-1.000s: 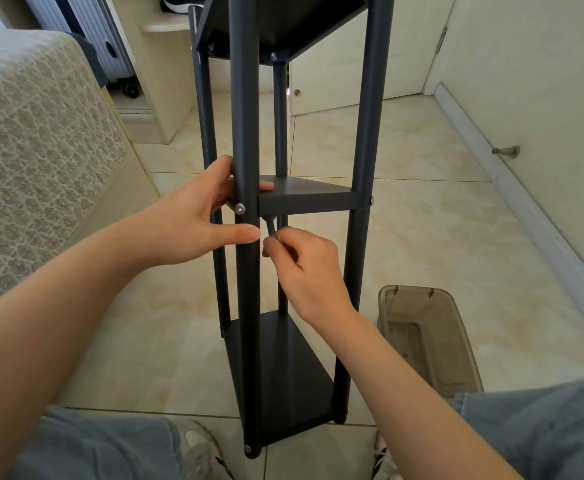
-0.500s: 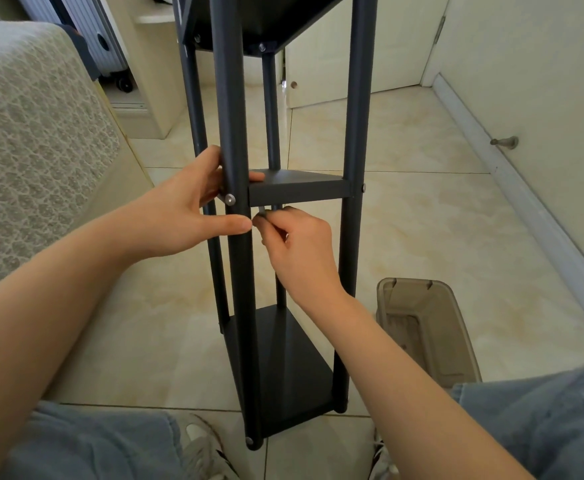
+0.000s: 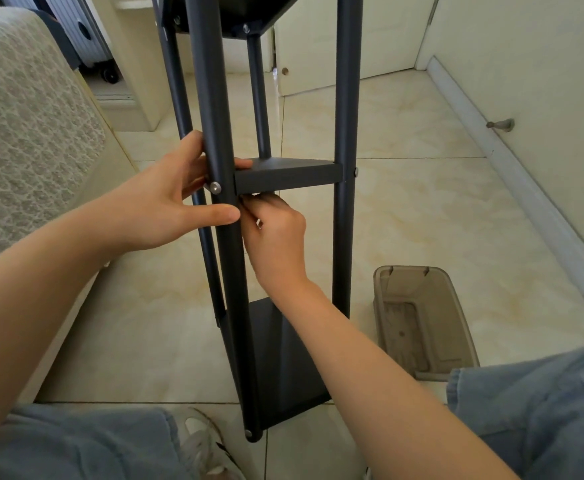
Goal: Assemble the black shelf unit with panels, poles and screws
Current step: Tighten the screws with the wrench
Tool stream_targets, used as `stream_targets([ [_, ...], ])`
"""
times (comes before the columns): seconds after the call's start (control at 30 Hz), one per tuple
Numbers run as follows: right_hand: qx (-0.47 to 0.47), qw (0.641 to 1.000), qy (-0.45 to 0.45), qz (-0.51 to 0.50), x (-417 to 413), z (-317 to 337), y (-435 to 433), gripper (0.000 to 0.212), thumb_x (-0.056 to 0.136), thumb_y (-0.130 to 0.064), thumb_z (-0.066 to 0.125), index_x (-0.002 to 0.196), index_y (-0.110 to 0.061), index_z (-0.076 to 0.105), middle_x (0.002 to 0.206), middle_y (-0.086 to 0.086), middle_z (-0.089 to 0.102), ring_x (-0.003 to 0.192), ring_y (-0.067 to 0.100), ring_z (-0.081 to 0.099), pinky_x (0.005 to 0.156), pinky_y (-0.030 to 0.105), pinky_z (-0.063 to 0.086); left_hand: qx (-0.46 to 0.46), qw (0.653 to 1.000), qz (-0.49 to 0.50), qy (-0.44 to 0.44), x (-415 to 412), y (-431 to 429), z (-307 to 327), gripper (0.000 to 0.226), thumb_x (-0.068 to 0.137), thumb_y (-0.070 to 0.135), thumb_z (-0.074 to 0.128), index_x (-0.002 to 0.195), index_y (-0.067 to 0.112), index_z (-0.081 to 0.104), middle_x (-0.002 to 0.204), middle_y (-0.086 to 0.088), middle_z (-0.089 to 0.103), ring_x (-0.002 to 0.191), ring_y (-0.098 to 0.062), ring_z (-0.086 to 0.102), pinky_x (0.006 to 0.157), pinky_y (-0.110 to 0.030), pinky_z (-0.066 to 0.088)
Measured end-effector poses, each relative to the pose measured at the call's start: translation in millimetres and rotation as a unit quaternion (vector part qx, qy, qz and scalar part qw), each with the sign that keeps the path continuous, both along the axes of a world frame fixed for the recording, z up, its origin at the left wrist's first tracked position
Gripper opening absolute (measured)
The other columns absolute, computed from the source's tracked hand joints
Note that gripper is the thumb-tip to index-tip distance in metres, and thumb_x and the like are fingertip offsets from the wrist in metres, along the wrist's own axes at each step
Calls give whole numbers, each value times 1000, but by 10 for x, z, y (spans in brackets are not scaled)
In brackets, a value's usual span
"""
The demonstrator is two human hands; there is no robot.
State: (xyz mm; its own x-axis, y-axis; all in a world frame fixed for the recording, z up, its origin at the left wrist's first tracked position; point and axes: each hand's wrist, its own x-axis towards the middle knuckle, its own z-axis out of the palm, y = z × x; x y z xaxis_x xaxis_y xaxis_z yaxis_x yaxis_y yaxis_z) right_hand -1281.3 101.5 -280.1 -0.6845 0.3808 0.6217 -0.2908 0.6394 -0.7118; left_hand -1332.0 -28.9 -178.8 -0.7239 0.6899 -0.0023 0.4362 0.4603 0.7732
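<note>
The black shelf unit stands upright on the tiled floor between my knees. Its near pole runs up the middle of the view. My left hand grips this pole, thumb below and fingers behind, beside a silver screw that sticks out of the pole. The middle panel joins the pole there. My right hand is curled just under the panel's near-left corner, pinching a small metal tool whose tip is mostly hidden. The bottom panel and the top panel are fixed to the poles.
A translucent brown plastic bin stands on the floor to the right. A patterned mattress fills the left side. A wall with a doorstop runs along the right. My shoe sits by the unit's base.
My right hand has risen with the small tool from below the middle panel to right under its near-left corner. My left hand keeps its grip on the pole.
</note>
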Motion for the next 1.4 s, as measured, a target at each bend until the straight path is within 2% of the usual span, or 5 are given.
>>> stream_targets([
  [0.33,-4,999,-19,27,72,-64,60,13,92,-6,64,97,1,73,88,14,72,82,25,67,78,32,55,2,1000,-9,-6,24,36,13,84,65,35,75,137,42,33,129,25,58,123,15,49,99,-6,36],
  [0.77,-63,994,-84,-4,762,-57,439,14,97,-16,60,93,-10,73,78,-7,63,71,6,56,65,11,41,-33,999,-6,2,62,56,31,83,80,18,80,145,36,31,144,11,53,138,-9,44,119,-40,31],
  [1.03,-104,980,-136,-105,886,233,804,12,94,-27,64,91,-17,70,91,-20,47,90,8,51,76,16,45,-38,999,0,-9,148,41,96,66,65,57,77,124,42,52,118,26,62,113,7,55,94,-17,41],
  [1.17,-123,972,-178,-88,974,228,861,12,94,-25,63,87,-18,70,93,-16,50,90,6,53,70,8,43,52,996,71,-5,245,102,134,56,67,69,64,112,36,60,101,16,72,94,4,67,68,-12,52],
  [1.4,-184,966,-167,-72,1055,141,979,17,96,-20,59,84,-17,71,78,-7,63,77,0,57,64,5,42,306,941,96,-104,287,205,236,25,95,22,64,118,25,53,100,-4,75,89,-27,75,78,-33,61],
])
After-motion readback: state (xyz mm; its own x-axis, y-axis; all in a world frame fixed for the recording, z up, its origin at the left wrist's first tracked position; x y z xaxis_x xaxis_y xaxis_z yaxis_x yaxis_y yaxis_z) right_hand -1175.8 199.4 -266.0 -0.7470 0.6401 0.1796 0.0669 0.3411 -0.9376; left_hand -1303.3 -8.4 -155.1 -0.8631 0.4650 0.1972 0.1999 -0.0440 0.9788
